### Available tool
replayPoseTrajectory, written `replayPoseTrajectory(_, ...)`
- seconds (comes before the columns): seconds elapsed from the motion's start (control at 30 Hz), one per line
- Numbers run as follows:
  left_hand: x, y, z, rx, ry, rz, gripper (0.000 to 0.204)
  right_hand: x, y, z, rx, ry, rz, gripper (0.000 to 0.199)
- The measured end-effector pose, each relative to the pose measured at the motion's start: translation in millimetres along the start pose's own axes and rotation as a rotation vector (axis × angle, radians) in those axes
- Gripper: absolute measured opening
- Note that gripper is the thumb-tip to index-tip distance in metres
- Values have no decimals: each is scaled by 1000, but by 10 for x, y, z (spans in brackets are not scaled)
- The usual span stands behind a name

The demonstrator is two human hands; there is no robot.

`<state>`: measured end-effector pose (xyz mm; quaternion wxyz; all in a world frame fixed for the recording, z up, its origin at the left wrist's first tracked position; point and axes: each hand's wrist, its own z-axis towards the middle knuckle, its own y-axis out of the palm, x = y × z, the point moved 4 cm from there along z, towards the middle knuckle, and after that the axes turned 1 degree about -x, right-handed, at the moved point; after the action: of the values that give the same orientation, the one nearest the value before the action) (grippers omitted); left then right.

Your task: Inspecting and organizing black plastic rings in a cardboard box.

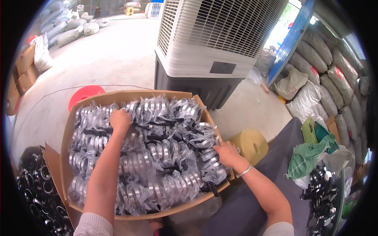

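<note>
Curled fingers of the left hand (120, 121) touch rows of round silver parts (136, 164), wrapped in clear plastic among black strips (156, 138), inside the cardboard box (145, 94); their grip is hidden. At the box's right side, the right hand (229, 154) bends its fingers inward, hold unclear.

Daylight glares beside the blue panel (290, 43), and the floor (122, 59) bleaches nearly white. Wrappers (136, 163) glint in the box (138, 94), whose edges bow with the fisheye. Black vignetting swallows the corners; the lower-left parts (33, 188) sit dim, perhaps slightly soft.
</note>
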<state>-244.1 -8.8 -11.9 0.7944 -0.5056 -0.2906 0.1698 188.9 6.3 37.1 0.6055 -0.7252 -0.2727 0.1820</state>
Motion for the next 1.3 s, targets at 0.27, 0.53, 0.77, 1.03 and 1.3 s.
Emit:
replayPoseTrajectory(0.27, -28, 43, -35, 0, 0, 1, 23, -57, -32, 17, 149, 80, 63, 36)
replayPoseTrajectory(0.53, 16, 25, 45, 34, -5, -12, 24, -32, -34, 190, 185, -85, 60, 47)
replayPoseTrajectory(0.77, 12, 0, -17, 57, -20, -10, 23, -35, -258, 576, 510, -89, 96, 47)
replayPoseTrajectory(1.03, 23, -29, -51, 29, -28, -17, 22, 17, -254, 900, 4, 154, 67, 40)
replayPoseTrajectory(1.3, -5, 8, -31, 21, -26, -18, 22, -380, -483, 1214, 486, -77, 5, 38)
